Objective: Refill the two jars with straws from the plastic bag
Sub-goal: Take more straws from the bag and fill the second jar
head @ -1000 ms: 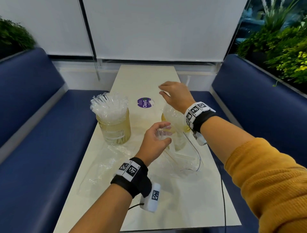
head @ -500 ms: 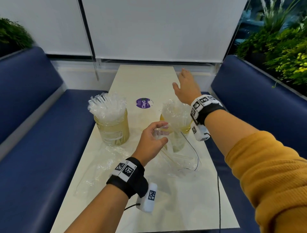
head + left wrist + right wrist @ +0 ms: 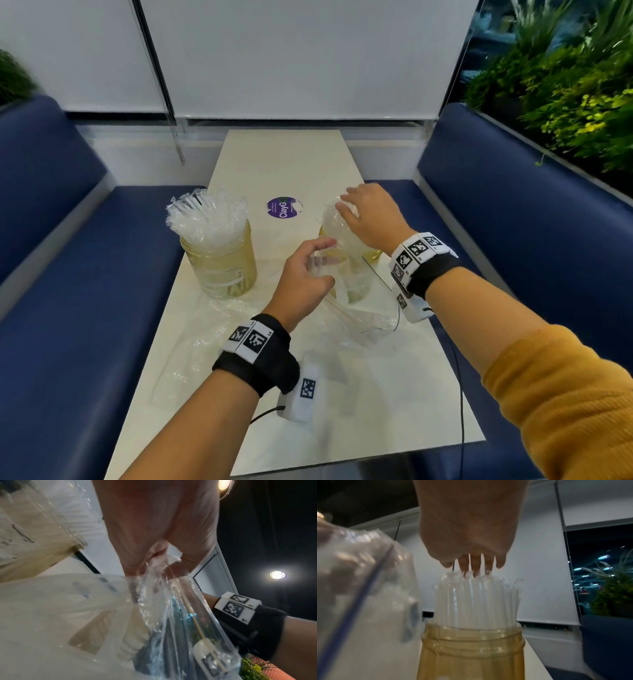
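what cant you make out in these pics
- Right jar, head view: mostly hidden behind the right hand and plastic bag.
- Whether any straws remain in the bag: the film is clear and crumpled, and blurred in the right wrist view.
- Left hand fingertips, left wrist view: buried in the bag film.
- Left jar label: too small and blurred.

You have two amber glass jars (image 3: 224, 270) (image 3: 471, 651) packed with clear straws, two crumpled clear plastic bags (image 3: 356, 308) (image 3: 202, 342), and one round purple sticker (image 3: 283, 207) before you
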